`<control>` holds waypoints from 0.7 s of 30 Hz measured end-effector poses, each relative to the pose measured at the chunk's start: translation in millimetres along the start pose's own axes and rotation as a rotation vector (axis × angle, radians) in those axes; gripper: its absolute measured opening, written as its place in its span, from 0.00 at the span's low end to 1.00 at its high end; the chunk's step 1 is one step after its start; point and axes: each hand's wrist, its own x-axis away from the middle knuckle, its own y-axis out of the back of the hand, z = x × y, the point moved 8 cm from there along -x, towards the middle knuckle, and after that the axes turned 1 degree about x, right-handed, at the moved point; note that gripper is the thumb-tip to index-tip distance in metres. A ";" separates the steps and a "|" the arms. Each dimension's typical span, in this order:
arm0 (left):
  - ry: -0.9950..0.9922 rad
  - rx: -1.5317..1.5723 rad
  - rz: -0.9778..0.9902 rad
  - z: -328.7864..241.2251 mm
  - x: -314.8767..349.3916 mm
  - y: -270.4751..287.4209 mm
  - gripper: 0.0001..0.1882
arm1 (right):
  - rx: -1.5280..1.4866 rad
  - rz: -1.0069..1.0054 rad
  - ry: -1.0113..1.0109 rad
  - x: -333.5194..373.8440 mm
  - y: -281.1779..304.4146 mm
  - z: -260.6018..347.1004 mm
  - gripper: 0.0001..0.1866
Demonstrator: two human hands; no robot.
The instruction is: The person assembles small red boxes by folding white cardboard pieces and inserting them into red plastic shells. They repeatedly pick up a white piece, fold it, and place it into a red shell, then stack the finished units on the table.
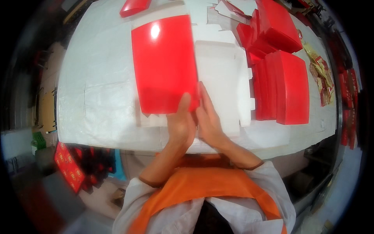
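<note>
A glossy red cardboard box panel (163, 66) lies in front of me on the white-covered table, with pale flaps showing along its near edge. My left hand (181, 124) is closed at its near right corner, the thumb on top and the other fingers mostly hidden. Alongside the panel's right edge, my right hand (208, 121) lies with its fingers stretched out and touching that edge. Right of the panel is an unfolded white carton blank (217, 70), with tabs along its right side.
Several red boxes (293, 87) stand in a row at the right, with more red boxes (277, 25) behind them. Gold-and-red packets (322, 76) lie near the right table edge. Another red piece (134, 6) is at the far side. Red patterned packaging (69, 167) sits below the table's left front.
</note>
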 end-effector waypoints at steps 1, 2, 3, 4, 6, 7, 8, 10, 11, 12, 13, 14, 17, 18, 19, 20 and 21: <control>-0.005 -0.002 0.036 -0.9 0.2 -2.2 0.23 | -0.022 0.030 -0.017 0.8 0.4 -2.7 0.27; -0.010 -0.004 0.073 -4.1 0.7 -6.0 0.23 | -0.123 -0.005 -0.019 -1.2 3.0 -2.0 0.27; -0.014 -0.004 0.110 -5.4 1.6 -9.2 0.22 | -0.222 -0.040 -0.020 -5.3 4.9 1.3 0.27; -0.025 -0.061 0.084 -3.4 2.4 -6.8 0.22 | -0.322 -0.076 -0.020 -8.7 6.9 3.3 0.28; -0.053 -0.174 0.033 0.5 3.9 -2.9 0.21 | -0.126 -0.095 -0.024 -15.0 7.6 5.0 0.28; -0.054 -0.189 0.038 0.2 4.1 -4.4 0.21 | -0.029 -0.101 -0.025 -17.2 8.1 5.3 0.28; -0.055 -0.204 0.044 -0.9 4.5 -6.4 0.20 | 0.065 -0.122 0.012 -17.7 10.3 7.8 0.28; -0.084 -0.264 0.060 -2.9 4.2 -6.3 0.20 | 0.254 -0.162 0.086 -16.5 13.5 12.6 0.28; -0.112 -0.308 0.071 -3.7 2.1 -3.9 0.20 | 0.205 -0.152 0.053 -16.9 13.8 9.4 0.28; -0.142 -0.352 0.085 -5.2 0.9 -3.3 0.20 | 0.158 -0.143 0.024 -17.5 14.6 7.0 0.27; -0.114 -0.270 0.082 -4.2 0.5 -2.2 0.22 | 0.110 -0.134 -0.006 -17.5 15.1 4.9 0.27; -0.086 -0.187 0.080 -3.5 0.4 -2.0 0.24 | 0.102 -0.116 -0.021 -17.4 14.8 6.1 0.27; -0.046 -0.065 0.078 -4.4 3.2 -5.6 0.25 | 0.063 -0.078 -0.033 -17.5 13.2 9.4 0.27; -0.040 -0.044 0.081 -4.4 4.0 -6.6 0.25 | 0.042 -0.078 -0.016 -17.8 13.1 7.9 0.26; -0.036 -0.043 0.081 -3.6 4.3 -6.7 0.25 | 0.039 -0.081 0.009 -18.2 13.0 8.6 0.26; -0.033 -0.042 0.080 -2.5 4.6 -6.9 0.25 | 0.036 -0.085 0.034 -18.5 12.9 9.2 0.26; -0.030 -0.041 0.078 -1.8 5.0 -6.6 0.25 | 0.050 -0.090 0.066 -19.0 12.4 11.2 0.26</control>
